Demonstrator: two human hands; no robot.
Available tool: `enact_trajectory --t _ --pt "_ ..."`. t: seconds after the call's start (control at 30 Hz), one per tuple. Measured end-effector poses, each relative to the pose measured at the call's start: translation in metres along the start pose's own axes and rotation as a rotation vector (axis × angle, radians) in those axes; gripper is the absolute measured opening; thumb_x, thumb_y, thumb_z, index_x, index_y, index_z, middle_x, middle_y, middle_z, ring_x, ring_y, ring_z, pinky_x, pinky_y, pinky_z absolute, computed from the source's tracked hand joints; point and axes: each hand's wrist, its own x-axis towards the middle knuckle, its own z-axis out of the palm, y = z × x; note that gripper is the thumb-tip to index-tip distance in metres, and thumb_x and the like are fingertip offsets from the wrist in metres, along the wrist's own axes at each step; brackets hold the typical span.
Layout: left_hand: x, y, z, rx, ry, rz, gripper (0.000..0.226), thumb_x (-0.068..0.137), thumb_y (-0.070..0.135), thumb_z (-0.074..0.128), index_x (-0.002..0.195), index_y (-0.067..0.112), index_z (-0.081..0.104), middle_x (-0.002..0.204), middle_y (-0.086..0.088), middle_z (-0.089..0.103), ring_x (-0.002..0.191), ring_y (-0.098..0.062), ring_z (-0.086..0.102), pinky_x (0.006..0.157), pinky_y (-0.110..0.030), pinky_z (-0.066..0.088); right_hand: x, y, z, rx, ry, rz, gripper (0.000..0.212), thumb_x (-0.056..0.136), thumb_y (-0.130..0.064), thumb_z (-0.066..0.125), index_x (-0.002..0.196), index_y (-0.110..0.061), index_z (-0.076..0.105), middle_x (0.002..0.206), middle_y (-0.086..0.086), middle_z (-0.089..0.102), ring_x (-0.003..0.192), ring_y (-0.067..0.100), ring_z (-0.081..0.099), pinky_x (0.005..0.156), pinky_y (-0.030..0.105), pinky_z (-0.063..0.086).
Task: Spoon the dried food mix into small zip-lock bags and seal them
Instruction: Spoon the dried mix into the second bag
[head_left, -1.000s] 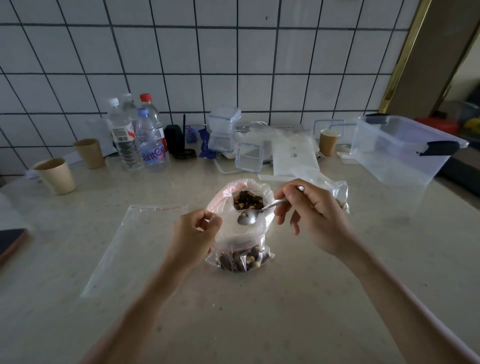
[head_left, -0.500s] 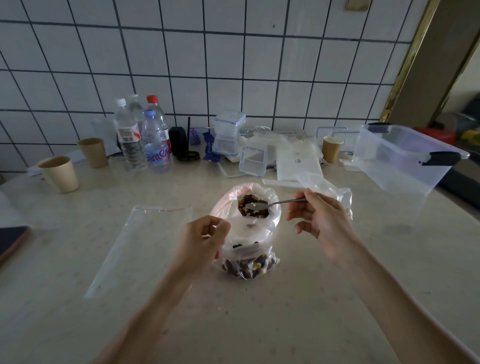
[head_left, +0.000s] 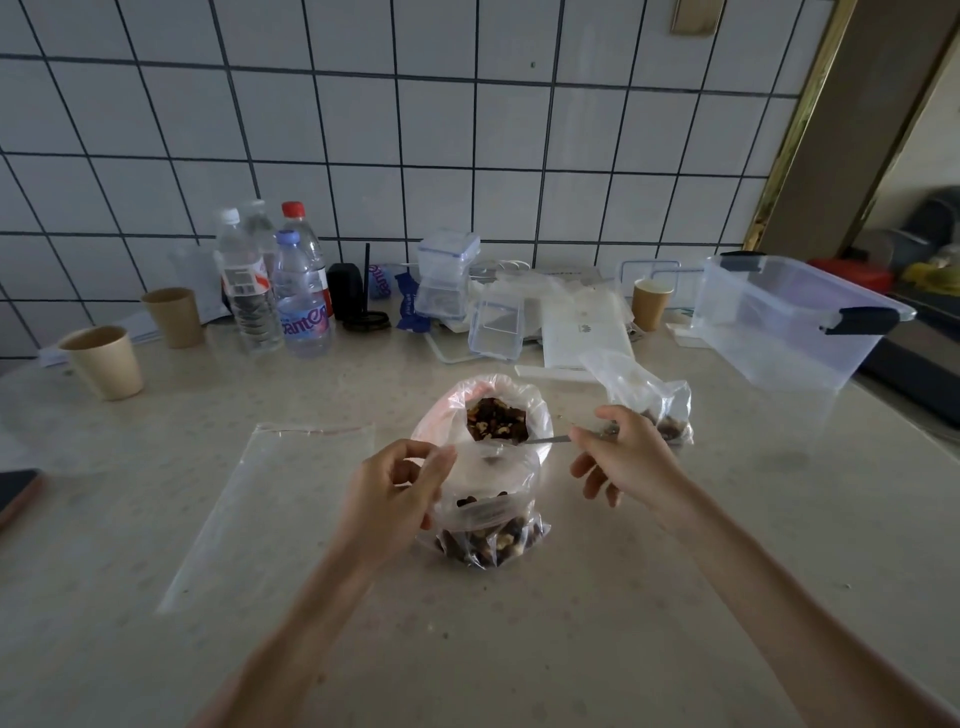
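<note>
From the head camera we see our left hand (head_left: 387, 499) curled around the upper edge of a small zip-lock bag (head_left: 485, 525) that stands on the worktop (head_left: 519, 649), its bottom filled with dark dried food mix. Just behind it, touching, stands a larger bag (head_left: 447, 410) with its mouth folded open and more mix (head_left: 496, 421) showing inside. Our right hand (head_left: 623, 457) pinches the handle of a metal spoon (head_left: 545, 440) between thumb and fingers; the bowl end reaches the larger bag's opening. Beside this hand sits another small filled bag (head_left: 649, 395). An empty flat bag (head_left: 275, 499) lies to the left. Bottles (head_left: 275, 291), paper cups (head_left: 104, 361) and a clear storage box (head_left: 789, 322) line the back near the tiled wall.
</note>
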Motion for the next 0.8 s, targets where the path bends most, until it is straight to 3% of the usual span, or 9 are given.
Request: enact_trajectory --t 0.07,0.2,0.37,0.53,0.63,0.7,0.8 --pt "-0.001 0.004 0.0 -0.004 0.008 -0.019 0.041 0.087 0.064 0.065 0.096 0.025 0.074 0.067 -0.001 0.072 0.05 -0.012 0.062 0.047 -0.024 0.045 -0.003 0.001 -0.006 -0.11 0.028 -0.054 0.054 0.102 -0.025 0.061 0.15 -0.012 0.039 0.067 0.004 0.076 0.05 0.025 0.071 0.037 0.028 0.044" --pt "-0.003 0.01 -0.004 -0.115 -0.036 -0.118 0.043 0.094 0.06 0.06 0.101 0.021 0.076 0.077 -0.006 0.076 0.056 -0.012 0.064 0.045 -0.023 0.045 -0.02 -0.006 -0.008 -0.111 -0.068 -0.186 0.016 0.104 -0.026 0.059 0.11 -0.013 0.066 0.068 0.005 0.075 0.052 0.029 0.071 0.037 0.028 0.043" --pt "-0.002 0.015 -0.014 -0.323 -0.196 -0.27 0.034 0.101 0.04 0.062 0.115 0.011 0.076 0.1 -0.016 0.078 0.068 -0.02 0.068 0.05 -0.027 0.051 -0.04 -0.011 0.004 0.088 -0.314 0.022 0.034 0.106 -0.037 0.055 0.103 -0.007 0.071 0.086 0.009 0.078 0.062 0.024 0.07 0.041 0.027 0.045" --pt "-0.003 0.022 -0.023 -0.336 -0.36 -0.282 0.045 0.074 0.038 0.087 0.114 0.02 0.08 0.115 -0.008 0.078 0.078 -0.013 0.072 0.061 -0.024 0.058 -0.048 -0.01 0.014 0.362 -0.429 0.113 0.033 0.102 -0.034 0.063 0.101 -0.003 0.072 0.078 0.008 0.071 0.068 0.026 0.069 0.045 0.028 0.044" --pt "-0.004 0.027 -0.024 -0.291 -0.334 -0.298 0.059 0.066 0.033 0.097 0.119 0.016 0.077 0.103 -0.003 0.077 0.073 -0.01 0.069 0.058 -0.022 0.056 -0.05 -0.01 0.013 0.456 -0.48 0.139 0.031 0.094 -0.032 0.074 0.102 -0.001 0.076 0.086 0.01 0.071 0.072 0.025 0.069 0.046 0.027 0.046" --pt "-0.004 0.033 -0.022 -0.236 -0.255 -0.292 0.063 0.061 0.027 0.097 0.118 0.017 0.074 0.089 0.0 0.074 0.067 -0.01 0.067 0.053 -0.021 0.052 -0.051 -0.011 0.013 0.43 -0.485 0.088 0.019 0.089 -0.026 0.079 0.088 -0.007 0.074 0.08 0.007 0.068 0.067 0.02 0.066 0.046 0.026 0.045" --pt "-0.008 0.045 -0.018 -0.04 -0.154 -0.192 0.043 0.069 0.008 0.092 0.107 0.014 0.073 0.077 -0.001 0.072 0.057 -0.011 0.064 0.047 -0.021 0.046 -0.053 -0.019 0.015 0.313 -0.328 -0.056 0.013 0.09 -0.005 0.076 0.083 -0.006 0.065 0.067 0.006 0.065 0.053 0.02 0.063 0.042 0.028 0.047"
